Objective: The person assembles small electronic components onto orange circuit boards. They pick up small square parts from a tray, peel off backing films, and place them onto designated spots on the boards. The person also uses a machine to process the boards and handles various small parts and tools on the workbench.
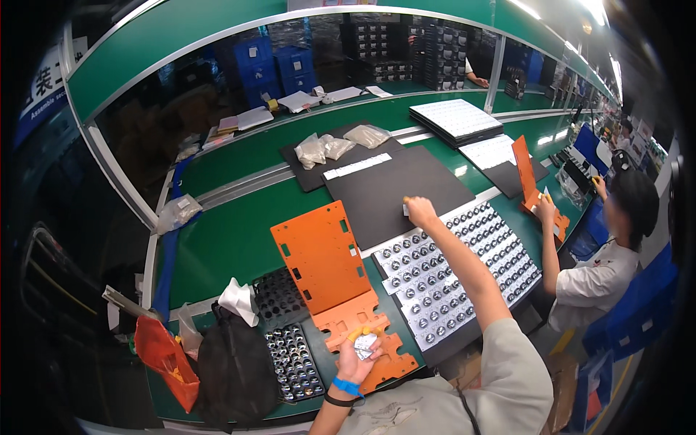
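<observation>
White pieces [366, 348] in left hand [354, 366], right hand [420, 212] at black board [391, 181]

Pieces sit in left palm, against the fingers, over lower part of orange fixture [319, 250]. Small, flat, pale with dark marks, bunched; count unclear. Left hand palm up, fingers curled around them, yellow fingertip covers [354, 334]. Right arm stretched across white panel [435, 308] of round dark parts, right fingers bunched together, can't tell what they pinch

Bench: green top [232, 243], metal rail [246, 184] running lengthwise.
Near edge, left: black bag [235, 370]; beside it, black tray [321, 390] of round metallic parts.
Near edge, centre: orange fixture [325, 264], panel raised.
Mid-bench: dark flat board [377, 199].
Far side: white-topped stack [457, 118].
</observation>
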### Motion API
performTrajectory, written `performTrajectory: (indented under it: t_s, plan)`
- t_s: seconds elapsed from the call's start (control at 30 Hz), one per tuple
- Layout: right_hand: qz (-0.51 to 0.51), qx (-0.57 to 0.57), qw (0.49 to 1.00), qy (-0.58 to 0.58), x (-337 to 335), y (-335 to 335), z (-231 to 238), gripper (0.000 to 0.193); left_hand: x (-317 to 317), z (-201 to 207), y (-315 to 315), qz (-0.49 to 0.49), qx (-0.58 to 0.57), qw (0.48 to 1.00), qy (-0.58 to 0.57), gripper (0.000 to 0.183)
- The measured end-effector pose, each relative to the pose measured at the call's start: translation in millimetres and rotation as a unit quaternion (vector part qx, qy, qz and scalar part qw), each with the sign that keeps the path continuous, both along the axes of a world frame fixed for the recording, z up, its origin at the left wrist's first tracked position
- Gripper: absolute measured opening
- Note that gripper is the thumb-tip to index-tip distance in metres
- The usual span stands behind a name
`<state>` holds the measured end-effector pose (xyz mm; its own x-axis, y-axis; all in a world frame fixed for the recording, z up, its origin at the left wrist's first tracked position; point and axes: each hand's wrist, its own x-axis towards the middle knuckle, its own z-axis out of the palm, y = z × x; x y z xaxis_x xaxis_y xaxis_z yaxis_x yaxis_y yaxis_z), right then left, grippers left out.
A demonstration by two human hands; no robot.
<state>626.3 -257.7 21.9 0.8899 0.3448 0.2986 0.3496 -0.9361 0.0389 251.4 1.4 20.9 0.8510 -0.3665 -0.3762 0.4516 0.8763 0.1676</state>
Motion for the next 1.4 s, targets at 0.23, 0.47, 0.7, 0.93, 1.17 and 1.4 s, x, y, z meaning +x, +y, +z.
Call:
performTrajectory:
  t_s: [0.23, 0.47, 0.7, 0.93, 1.17, 1.4]
  plan:
    - [-0.009, 0.090, 0.995, 0.036, -2, 16, -28, 0.021, 0, -8, 2, -0.001, -0.020, 1.000, -0.018, 0.018]
    - [-0.055, 0.049, 0.997, 0.006, -1, 32, -24, 0.026, -1, -8, 3, 0.004, -0.043, 0.999, -0.025, 0.018]
    - [-0.033, 0.023, 0.998, 0.046, 9, 28, -15, 0.038, -1, -11, 4, -0.006, -0.048, 0.998, -0.038, 0.020]
    - [-0.063, 0.089, 0.988, 0.112, 13, 21, -5, 0.049, -2, -13, 4, -0.003, -0.054, 0.997, -0.052, 0.020]
    - [-0.121, 0.088, 0.950, 0.273, 23, 16, 12, 0.074, -1, -14, 6, -0.007, -0.056, 0.997, -0.056, 0.021]
    - [-0.196, 0.071, 0.933, 0.292, 25, 15, 14, 0.061, -3, -5, 5, -0.004, -0.043, 0.998, -0.047, 0.020]
